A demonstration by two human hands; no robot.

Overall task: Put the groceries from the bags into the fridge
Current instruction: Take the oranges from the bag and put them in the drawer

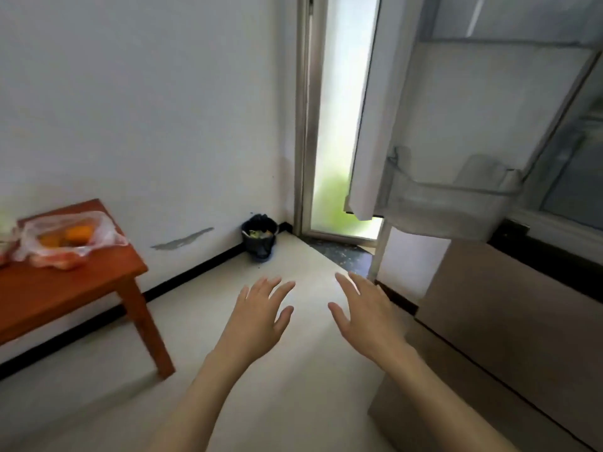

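My left hand (257, 318) and my right hand (365, 318) hover palm-down over the pale floor in the middle of the view, fingers spread, holding nothing. At the left, a clear plastic bag (65, 238) with orange fruit inside lies on a reddish-brown wooden table (58, 295). The fridge (509, 288) stands at the right with its upper door (391, 102) swung open toward me; a clear door bin (450, 203) at the door's bottom looks empty. The fridge interior is mostly out of view at the right edge.
A small dark waste bin (260, 236) with rubbish sits in the corner by the white wall. A frosted glass door (339, 125) stands behind the fridge door. The edge of a second bag (5, 246) shows at the far left of the table.
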